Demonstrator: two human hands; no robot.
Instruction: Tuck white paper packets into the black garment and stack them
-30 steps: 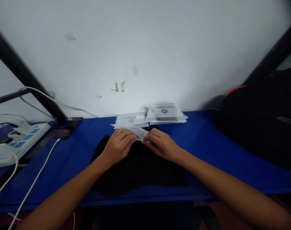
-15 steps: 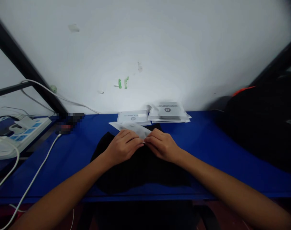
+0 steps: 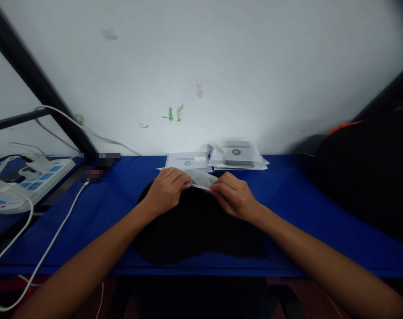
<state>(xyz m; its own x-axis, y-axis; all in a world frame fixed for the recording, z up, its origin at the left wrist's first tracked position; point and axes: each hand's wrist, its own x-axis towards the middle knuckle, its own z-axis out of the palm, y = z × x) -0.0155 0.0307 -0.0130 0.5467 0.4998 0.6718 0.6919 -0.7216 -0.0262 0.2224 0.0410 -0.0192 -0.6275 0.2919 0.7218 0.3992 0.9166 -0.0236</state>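
Between my two hands is a translucent white plastic bag (image 3: pixel 201 178), its near edge stretched sideways. My left hand (image 3: pixel 168 188) pinches that edge at the left, fingers closed. At the right end my right hand (image 3: pixel 234 195) pinches it too. Beneath both hands a black cloth (image 3: pixel 201 230) lies spread on the blue table (image 3: pixel 284 190). Just behind the bag rests a flat frosted packet (image 3: pixel 186 160) with printed lettering. To its right is a stack of similar packets (image 3: pixel 238 155) marked with a round logo.
A white power strip (image 3: pixel 38 181) with plugs and white cables (image 3: pixel 60 239) occupies the left side. A large black bag (image 3: pixel 364 173) with an orange strip fills the right side. The white wall (image 3: pixel 254 66) rises behind the table.
My hands have moved apart from nearly touching, drawing the plastic bag's near edge out between them. The view has shifted slightly.
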